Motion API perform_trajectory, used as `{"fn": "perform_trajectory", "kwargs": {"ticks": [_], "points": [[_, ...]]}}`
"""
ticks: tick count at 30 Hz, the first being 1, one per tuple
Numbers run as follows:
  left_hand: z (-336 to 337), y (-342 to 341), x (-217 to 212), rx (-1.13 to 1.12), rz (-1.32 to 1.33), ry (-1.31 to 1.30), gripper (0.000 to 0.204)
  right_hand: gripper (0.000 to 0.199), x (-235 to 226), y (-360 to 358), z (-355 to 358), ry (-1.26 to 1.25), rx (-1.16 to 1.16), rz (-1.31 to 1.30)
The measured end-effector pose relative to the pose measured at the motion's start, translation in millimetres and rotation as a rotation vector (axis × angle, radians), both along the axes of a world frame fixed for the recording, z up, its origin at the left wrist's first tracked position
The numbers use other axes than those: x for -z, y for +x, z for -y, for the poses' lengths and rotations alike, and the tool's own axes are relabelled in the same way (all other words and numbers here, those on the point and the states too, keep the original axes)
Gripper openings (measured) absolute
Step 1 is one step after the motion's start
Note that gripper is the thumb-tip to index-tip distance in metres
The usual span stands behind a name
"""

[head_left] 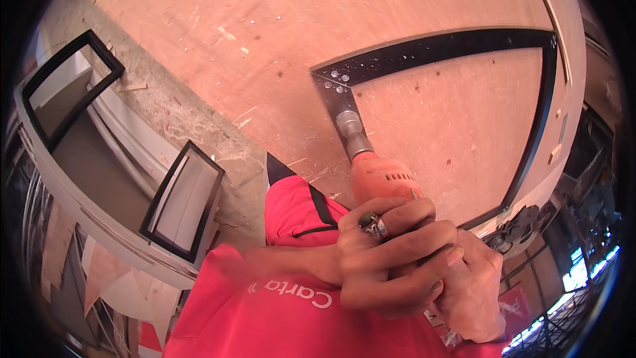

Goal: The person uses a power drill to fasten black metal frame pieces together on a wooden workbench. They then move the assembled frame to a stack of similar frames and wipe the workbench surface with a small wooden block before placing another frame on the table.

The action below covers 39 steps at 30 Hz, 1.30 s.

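Both hands clench the orange drill (379,179): the left hand (391,258) wraps its fingers (397,215) over the right hand (474,285). The drill's chuck points toward 11 o'clock, tip touching the black frame (437,50) at its metal corner plate (336,86) on the plywood table (265,40).

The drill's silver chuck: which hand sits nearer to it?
Left. The left hand, wearing a ring, wraps the orange drill just behind the chuck; the right hand grips farther back, partly under the left.
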<state>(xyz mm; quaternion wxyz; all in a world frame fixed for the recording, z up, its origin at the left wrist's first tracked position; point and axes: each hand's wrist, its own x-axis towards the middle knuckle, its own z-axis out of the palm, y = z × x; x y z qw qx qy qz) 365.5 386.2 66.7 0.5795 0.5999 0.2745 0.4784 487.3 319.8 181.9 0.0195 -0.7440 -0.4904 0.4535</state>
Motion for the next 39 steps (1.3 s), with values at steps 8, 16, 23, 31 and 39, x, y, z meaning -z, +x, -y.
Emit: {"fn": "perform_trajectory", "kwargs": {"ticks": [8, 16, 23, 31, 39], "points": [[0.2, 1.3, 3.9, -0.015, -0.008, 0.049, 0.024, 0.042, 1.1, -7.4, 3.0, -0.009, 0.040, 0.035], [1.8, -6.2, 1.4, 0.011, -0.009, 0.041, 0.024, 0.037, 0.0, -3.1, 0.1, 0.021, -0.002, 0.033], [1.1, -3.8, 3.2, 0.033, -0.001, 0.060, 0.020, 0.035, 0.6, -6.8, 3.3, -0.012, 0.050, 0.024], [-0.7, -7.9, 4.4, 0.055, 0.002, 0.023, 0.019, 0.030, -3.2, -0.5, -3.2, 0.006, -0.043, 0.075], [4.0, -6.4, 1.9, 0.035, -0.015, 0.038, 0.021, 0.024, 2.3, -3.0, -3.9, 0.060, 0.004, 0.068]]}}
